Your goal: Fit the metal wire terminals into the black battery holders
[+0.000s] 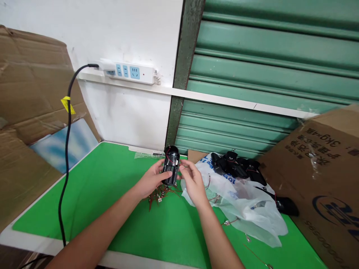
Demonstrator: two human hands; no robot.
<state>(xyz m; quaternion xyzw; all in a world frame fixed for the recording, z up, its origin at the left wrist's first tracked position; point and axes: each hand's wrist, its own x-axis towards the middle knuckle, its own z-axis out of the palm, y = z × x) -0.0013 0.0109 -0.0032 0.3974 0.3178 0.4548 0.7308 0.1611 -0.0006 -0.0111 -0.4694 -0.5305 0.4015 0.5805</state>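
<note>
A black plastic housing point(170, 164) with a red wire and battery-like slots is held up over the green table mat. My left hand point(153, 178) grips it from the left, thumb laid across its lower front. At its right edge, my right hand point(193, 181) has thumb and curled fingers closed on the side; the fingertips behind are partly hidden. Just below the housing lies a small heap of red wires with metal contact pieces point(159, 196) on the mat.
Several black housings point(235, 166) lie on a white plastic bag point(252, 213) at the right. Cardboard boxes point(316, 179) stand at both sides. A black cable point(67, 157) runs from a power strip point(131, 73) down past the table's left side. Behind is a green shutter point(252, 71).
</note>
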